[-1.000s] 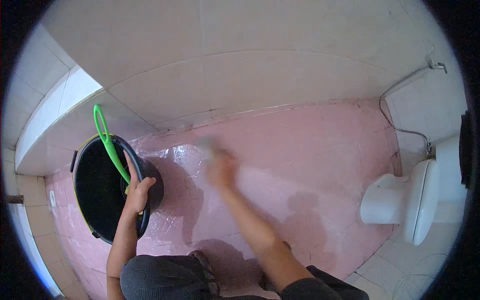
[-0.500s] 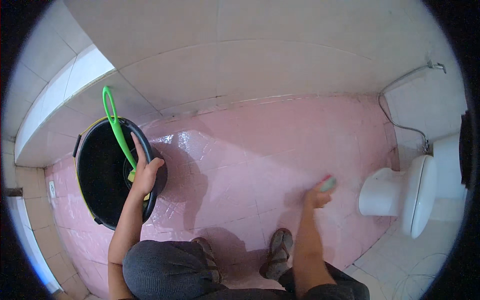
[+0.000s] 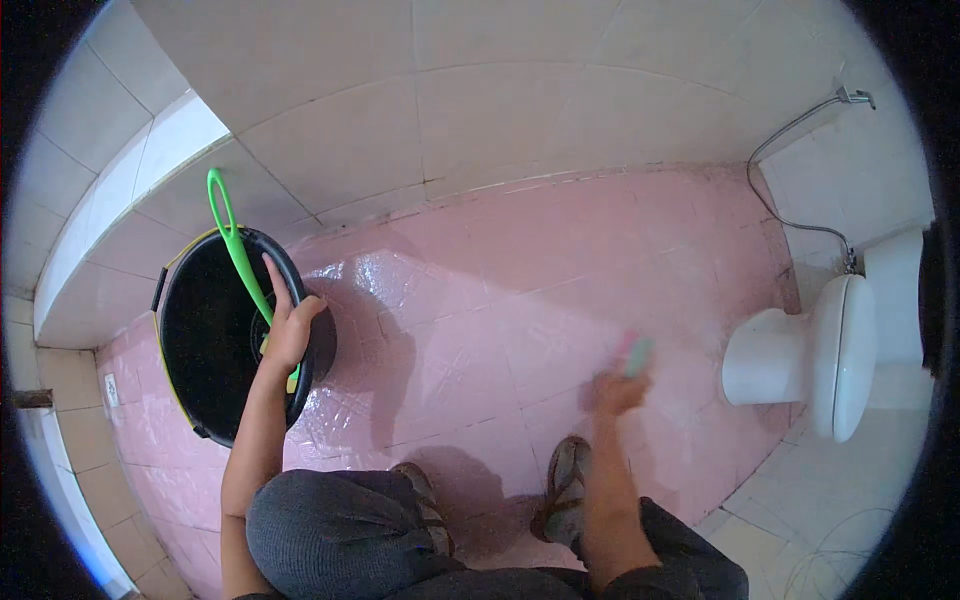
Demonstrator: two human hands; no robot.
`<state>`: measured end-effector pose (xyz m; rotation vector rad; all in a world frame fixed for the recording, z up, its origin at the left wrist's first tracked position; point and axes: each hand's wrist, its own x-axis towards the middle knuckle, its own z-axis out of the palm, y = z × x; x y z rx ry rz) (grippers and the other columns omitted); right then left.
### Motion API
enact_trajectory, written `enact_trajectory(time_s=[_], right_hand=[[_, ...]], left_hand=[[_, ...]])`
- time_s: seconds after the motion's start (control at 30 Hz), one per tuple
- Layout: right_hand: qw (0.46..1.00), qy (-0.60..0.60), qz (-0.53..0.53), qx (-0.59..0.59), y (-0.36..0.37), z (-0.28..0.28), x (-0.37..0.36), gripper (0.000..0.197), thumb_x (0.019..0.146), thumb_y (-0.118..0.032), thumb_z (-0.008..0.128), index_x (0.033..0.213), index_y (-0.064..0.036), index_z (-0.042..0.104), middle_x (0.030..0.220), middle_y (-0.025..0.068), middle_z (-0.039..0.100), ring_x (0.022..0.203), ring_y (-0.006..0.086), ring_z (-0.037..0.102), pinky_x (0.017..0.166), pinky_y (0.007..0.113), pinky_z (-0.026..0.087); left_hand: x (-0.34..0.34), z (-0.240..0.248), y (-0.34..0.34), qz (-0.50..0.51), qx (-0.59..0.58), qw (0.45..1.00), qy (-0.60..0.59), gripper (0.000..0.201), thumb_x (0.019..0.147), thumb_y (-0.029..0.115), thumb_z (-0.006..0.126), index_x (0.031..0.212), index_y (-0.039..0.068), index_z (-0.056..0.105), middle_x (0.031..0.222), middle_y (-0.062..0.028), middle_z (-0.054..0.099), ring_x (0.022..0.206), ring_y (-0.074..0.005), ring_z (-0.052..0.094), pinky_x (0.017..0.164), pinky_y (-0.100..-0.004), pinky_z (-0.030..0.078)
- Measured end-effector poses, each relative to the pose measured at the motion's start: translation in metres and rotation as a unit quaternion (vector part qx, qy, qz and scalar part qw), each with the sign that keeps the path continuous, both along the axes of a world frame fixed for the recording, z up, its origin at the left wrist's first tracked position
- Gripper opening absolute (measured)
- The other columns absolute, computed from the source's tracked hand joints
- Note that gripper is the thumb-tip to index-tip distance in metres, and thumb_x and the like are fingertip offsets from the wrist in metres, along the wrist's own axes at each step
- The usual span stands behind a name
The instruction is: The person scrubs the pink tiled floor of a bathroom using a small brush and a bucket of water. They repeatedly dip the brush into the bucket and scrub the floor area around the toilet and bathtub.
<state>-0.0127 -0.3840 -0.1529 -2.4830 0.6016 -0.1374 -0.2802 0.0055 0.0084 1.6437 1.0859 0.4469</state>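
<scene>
My left hand [image 3: 289,335] grips the near right rim of a black bucket [image 3: 195,340], thumb outside and fingers reaching in. Inside the bucket leans a long bright green handle [image 3: 238,255], its looped end above the far rim and its lower end partly hidden by my hand. A bit of yellow shows beside my wrist. Low over the pink tiled floor [image 3: 480,340], my right hand [image 3: 621,394] is closed on a small pink-and-green scrub brush [image 3: 634,354], smeared by motion. Whether the brush touches the tiles I cannot tell.
At the right stands a white toilet [image 3: 770,355] with its lid down. A hose with a spray nozzle [image 3: 853,97] hangs on the wall above it. Tiled wall [image 3: 510,110] runs along the far side. Wet, shiny floor lies beside the bucket. My sandalled feet are close below.
My right hand and the brush have shifted left and slightly away from the toilet. The left hand keeps its hold on the bucket. The whole view has tilted slightly.
</scene>
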Motion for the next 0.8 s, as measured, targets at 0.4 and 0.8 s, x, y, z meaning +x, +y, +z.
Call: enact_trajectory(time_s=[0.4,0.8], right_hand=[[0.614,0.037,0.787,0.048,0.174,0.020,-0.207,0.031,0.083,-0.033,0.059,0.098,-0.0056,0.064,0.088,0.0182,0.063,0.075,0.0408,0.061,0.065,0.057,0.045],[0.998,0.014,-0.018,-0.056,0.009,0.007,0.075,0.082,0.078,-0.060,0.064,0.137,-0.0072,0.041,0.111,0.0200,0.056,0.099,0.0348,0.058,0.082,0.047,0.047]], left_hand=[[0.001,-0.009,0.003,0.002,-0.001,1.000,-0.005,0.100,0.079,0.014,0.055,0.150,0.014,-0.016,0.106,-0.0142,0.054,0.088,-0.0194,0.053,0.083,-0.0272,0.043],[0.005,-0.008,-0.007,-0.009,0.033,0.999,-0.004,0.100,0.078,0.010,0.054,0.150,0.016,-0.015,0.143,-0.0177,0.027,0.086,-0.0189,0.048,0.078,-0.0264,0.045]])
